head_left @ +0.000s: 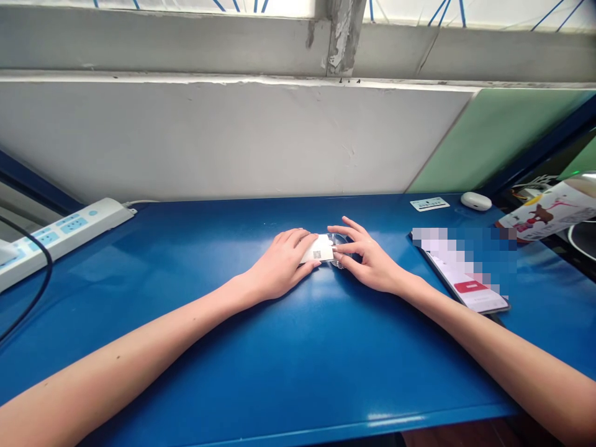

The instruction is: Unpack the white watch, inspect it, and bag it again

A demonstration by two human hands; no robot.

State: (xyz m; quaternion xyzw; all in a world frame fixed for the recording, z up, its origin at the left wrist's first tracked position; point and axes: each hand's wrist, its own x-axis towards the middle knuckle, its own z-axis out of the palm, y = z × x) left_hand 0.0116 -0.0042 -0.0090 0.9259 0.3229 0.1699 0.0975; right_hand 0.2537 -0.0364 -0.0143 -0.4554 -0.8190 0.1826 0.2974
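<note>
The fingers (292,237) of my left hand (278,264) are lying closed over a white packet (326,252), the thumb running along its near edge and the others reaching across its top. The fingers of my right hand (372,264) are standing spread, overlapping a clear plastic piece (339,238) at the packet's right end; I cannot tell whether they are pinching it. Both things are sitting around the middle of the table (298,372), toward its far side.

As I'm judging it, the main risk is coming from uneven force: with a hard pull on the right and a loose grip on the left, the packet could be skidding over this glossy surface, or creasing. The smooth plastic could be slipping away too, if my fingers are finding little purchase. My right forearm is passing near a phone (488,302), so a wide elbow swing could be nudging it.

I'm not seeing whether the packet is holding anything. Farther right, a white earbud case (475,201) is resting near the far edge, looking shut and hiding any contents; a flat card (429,203) is lying to its left. At the far right, a printed carton (549,214) is tilting, its inside not showing.
</note>
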